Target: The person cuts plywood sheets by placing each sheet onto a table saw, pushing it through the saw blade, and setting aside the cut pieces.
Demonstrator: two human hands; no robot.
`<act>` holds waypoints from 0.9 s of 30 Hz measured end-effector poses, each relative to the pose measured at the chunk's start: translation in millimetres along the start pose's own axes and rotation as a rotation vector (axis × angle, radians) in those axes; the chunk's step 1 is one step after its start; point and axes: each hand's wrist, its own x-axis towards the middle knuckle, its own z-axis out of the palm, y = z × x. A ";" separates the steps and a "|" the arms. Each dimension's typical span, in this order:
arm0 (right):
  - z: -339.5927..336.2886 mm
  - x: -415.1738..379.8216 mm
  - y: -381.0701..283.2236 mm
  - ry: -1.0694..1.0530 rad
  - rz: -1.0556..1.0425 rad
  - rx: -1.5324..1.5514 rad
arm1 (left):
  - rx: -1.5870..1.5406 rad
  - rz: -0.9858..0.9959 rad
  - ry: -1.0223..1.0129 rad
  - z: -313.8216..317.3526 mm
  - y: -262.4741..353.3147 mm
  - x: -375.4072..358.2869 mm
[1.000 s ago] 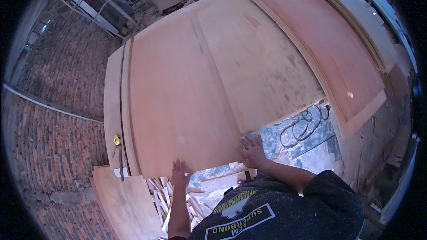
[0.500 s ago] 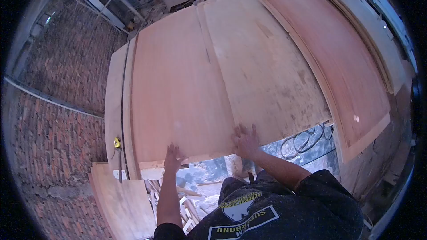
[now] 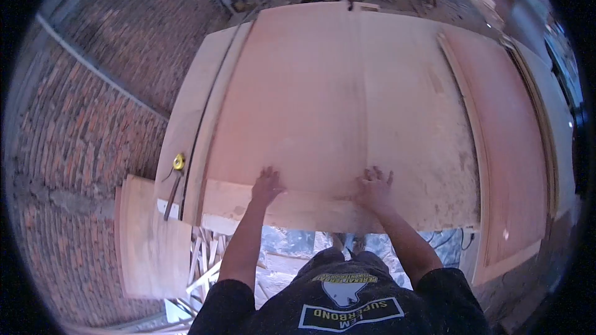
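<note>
A reddish plywood sheet [image 3: 288, 99] lies flat on paler boards. My left hand [image 3: 268, 187] rests on its near edge, fingers spread and palm down. Close to the sheet's near right corner is my right hand [image 3: 374, 189], somewhat blurred, with its fingers apart. Neither hand is wrapped around anything. In front of the sheet a strip of pale board [image 3: 304, 206] shows. On the right, another pale panel [image 3: 413, 118] with dark smudges extends alongside the sheet.
At left, a yellow tape measure [image 3: 179, 161] and a dark bar-like tool [image 3: 172, 196] lie on a narrow board. Another reddish panel [image 3: 506, 124] lies at right. A brick wall [image 3: 81, 149] stands left. Wood strips [image 3: 208, 263] lie below the near edge.
The reddish sheet has slid away from me, uncovering a pale strip at the near edge. Both hands moved forward with it. The camera view has turned too.
</note>
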 end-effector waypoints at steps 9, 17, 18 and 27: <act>14.4 -7.2 3.1 0.200 0.052 0.153 | 0.017 -0.040 -0.017 -35.7 26.3 21.2; 38.5 -26.5 24.0 0.362 -0.033 0.245 | -0.004 -0.006 -0.023 -44.7 31.6 14.5; 39.7 -27.3 25.1 0.374 -0.031 0.227 | 0.012 0.006 -0.016 -41.8 30.9 14.9; 36.9 -14.1 27.9 0.439 -0.016 0.190 | 0.045 0.006 -0.016 -36.3 26.9 27.3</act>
